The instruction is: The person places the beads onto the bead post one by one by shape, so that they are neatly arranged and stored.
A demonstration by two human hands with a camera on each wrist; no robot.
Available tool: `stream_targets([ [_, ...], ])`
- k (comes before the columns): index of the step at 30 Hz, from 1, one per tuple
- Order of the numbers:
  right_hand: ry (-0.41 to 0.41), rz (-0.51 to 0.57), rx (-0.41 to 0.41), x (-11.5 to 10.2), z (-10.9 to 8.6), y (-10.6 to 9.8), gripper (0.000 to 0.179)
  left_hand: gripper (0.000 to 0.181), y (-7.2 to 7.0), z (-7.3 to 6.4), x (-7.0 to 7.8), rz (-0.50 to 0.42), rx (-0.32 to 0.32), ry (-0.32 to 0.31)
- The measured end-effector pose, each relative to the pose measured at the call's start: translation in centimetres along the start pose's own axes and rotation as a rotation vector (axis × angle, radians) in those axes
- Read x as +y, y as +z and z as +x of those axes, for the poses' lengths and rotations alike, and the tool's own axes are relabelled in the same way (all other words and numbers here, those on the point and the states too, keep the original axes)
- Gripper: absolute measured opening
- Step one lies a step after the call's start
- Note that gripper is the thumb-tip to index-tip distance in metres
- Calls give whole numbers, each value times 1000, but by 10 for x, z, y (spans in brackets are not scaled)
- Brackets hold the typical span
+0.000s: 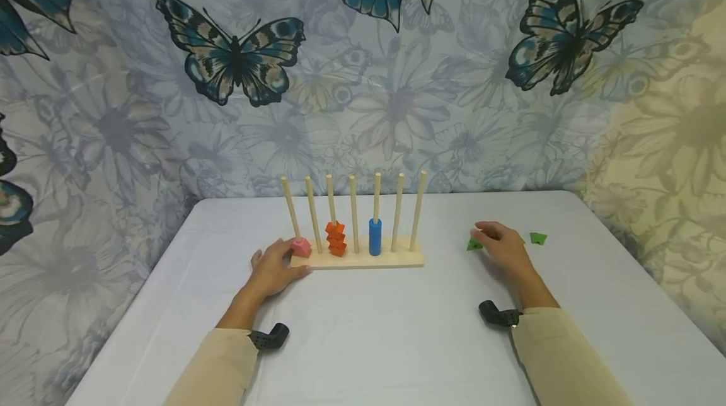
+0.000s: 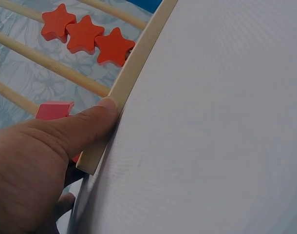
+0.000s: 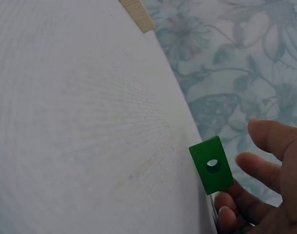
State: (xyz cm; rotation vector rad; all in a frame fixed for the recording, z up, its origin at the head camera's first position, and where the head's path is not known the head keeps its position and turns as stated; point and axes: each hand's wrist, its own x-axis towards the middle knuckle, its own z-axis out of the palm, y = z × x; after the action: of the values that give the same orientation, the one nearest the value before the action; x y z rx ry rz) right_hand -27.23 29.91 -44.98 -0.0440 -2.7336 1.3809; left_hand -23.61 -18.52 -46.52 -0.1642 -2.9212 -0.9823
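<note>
A wooden peg stand (image 1: 363,261) with several upright rods sits on the table. My left hand (image 1: 275,269) grips its left end, the thumb (image 2: 92,124) against the front edge and the other fingers partly hidden behind. Close to those fingers, a pink block (image 1: 301,247) is on the leftmost rod. Three orange stars (image 2: 86,35) are stacked on another rod, and a blue cylinder stack (image 1: 375,237) on a further one. Over to the right, my right hand (image 1: 501,247) is at a green block with a hole (image 3: 212,165), its fingers spread beside and behind it, not visibly pinching it.
Another green piece (image 1: 538,238) lies on the table just right of the right hand. White cloth covers the table (image 1: 386,336). Behind it hangs a patterned butterfly backdrop (image 1: 397,110), close to the table's far edge.
</note>
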Motion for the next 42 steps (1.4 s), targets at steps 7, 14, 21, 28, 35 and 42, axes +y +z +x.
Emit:
stream_targets([
  [7, -69, -150, -32, 6, 1, 2, 51, 68, -1, 0, 1, 6, -6, -9],
  [14, -115, -192, -55, 6, -3, 1, 38, 70, 0, 0, 1, 19, -6, -9],
  [21, -145, -160, -81, 1, -8, 4, 28, 66, 1, 0, 0, -1, -2, -11],
  [28, -260, -263, -90, 4, -6, 9, 45, 62, 3, 0, -1, -5, 4, -3],
  [35, -268, -301, -80, 0, -6, 12, 30, 64, 0, 0, -2, -11, 2, -11],
  [42, -242, -167, 13, -33, -13, -2, 31, 64, 2, 1, -1, -23, -2, -9],
])
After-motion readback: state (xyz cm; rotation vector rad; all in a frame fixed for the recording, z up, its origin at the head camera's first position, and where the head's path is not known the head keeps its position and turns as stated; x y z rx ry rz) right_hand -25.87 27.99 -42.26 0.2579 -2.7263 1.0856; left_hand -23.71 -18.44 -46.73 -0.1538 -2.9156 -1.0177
